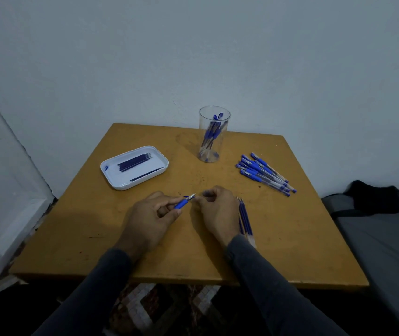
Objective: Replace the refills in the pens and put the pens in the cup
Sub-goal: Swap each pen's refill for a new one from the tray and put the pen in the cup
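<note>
pens (pixel 210 135) in cup (pixel 214 144), refills (pixel 134 161) in tray (pixel 111 177)

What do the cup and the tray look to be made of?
Cup: clear, smooth plastic or glass; the pens inside show through its wall, so which one stays open. Tray: white, glossy, with rounded corners and a raised rim, probably plastic, possibly enamelled.

Views: one only, the head camera, so no second view shares the scene.
Position: worn on the person's head, above the near edge of the table (pixel 290 238).
Direction: forward and down, towards the wall (pixel 193 44) behind the table.
Nearness: close; sleeves fill the bottom.
Lens: wide-angle.
</note>
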Demonstrator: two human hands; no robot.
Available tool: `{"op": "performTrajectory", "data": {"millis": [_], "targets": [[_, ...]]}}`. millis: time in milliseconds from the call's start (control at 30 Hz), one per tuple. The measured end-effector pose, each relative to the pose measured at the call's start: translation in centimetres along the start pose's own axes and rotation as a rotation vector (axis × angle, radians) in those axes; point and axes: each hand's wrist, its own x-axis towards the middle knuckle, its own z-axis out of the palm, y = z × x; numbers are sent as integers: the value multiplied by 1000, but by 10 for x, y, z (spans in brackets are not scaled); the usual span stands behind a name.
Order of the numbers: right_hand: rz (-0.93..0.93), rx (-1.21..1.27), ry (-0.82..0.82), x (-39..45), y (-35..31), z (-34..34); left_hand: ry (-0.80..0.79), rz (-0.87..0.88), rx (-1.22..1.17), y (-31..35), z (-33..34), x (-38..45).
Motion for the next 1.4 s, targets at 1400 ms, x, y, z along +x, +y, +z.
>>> {"op": "performTrajectory", "data": {"millis": [1400], "targets": [[-186, 325, -440, -3, 16, -31, -34, -1, -17, -4, 6, -3]]}}
